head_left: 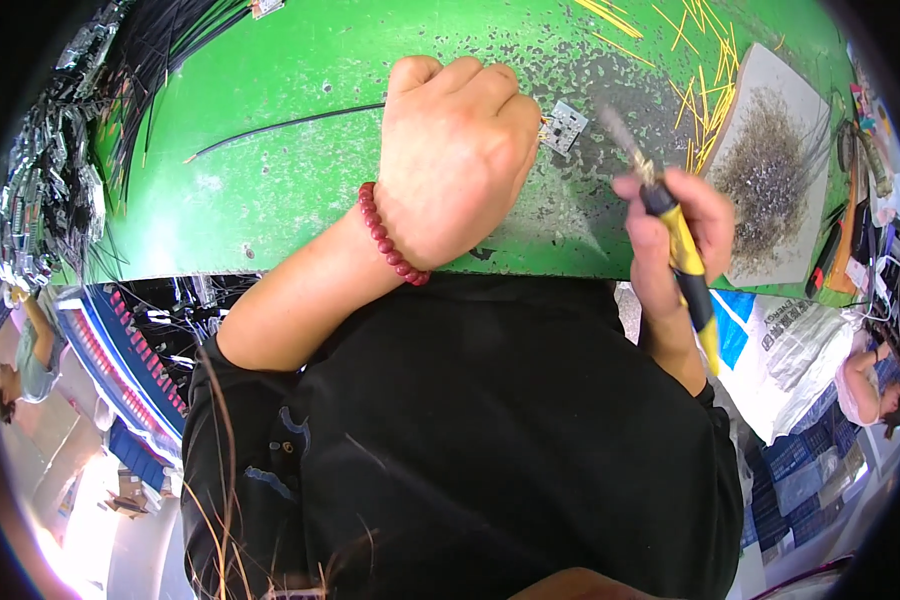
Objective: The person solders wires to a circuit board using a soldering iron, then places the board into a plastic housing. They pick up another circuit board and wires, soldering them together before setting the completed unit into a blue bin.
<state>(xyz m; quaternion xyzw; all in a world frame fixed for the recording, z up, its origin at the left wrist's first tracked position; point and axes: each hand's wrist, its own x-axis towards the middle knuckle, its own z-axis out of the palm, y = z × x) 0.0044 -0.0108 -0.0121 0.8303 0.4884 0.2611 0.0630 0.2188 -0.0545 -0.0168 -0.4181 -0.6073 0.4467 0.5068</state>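
My left hand point(458, 165), with a red bead bracelet point(380, 240) at its wrist, is closed in a fist over a thin black cable point(288, 127). The cable's free end trails left across the bench. From the other side of the fist a small white circuit board point(564, 128) sticks out, with fine coloured wires at its edge. The fingertips are turned under and hidden. In my right hand point(660, 240) a yellow and black soldering iron point(686, 250) is held like a pen. Its blurred tip points up and left, a little apart from the board.
The green bench top point(300, 210) is worn. Yellow solder wire pieces point(705, 100) lie at far right, beside a pale board point(770, 150) covered in dark specks. Black cables point(160, 60) and a heap of shiny parts point(50, 190) lie left. Other people point(870, 385) sit at both sides.
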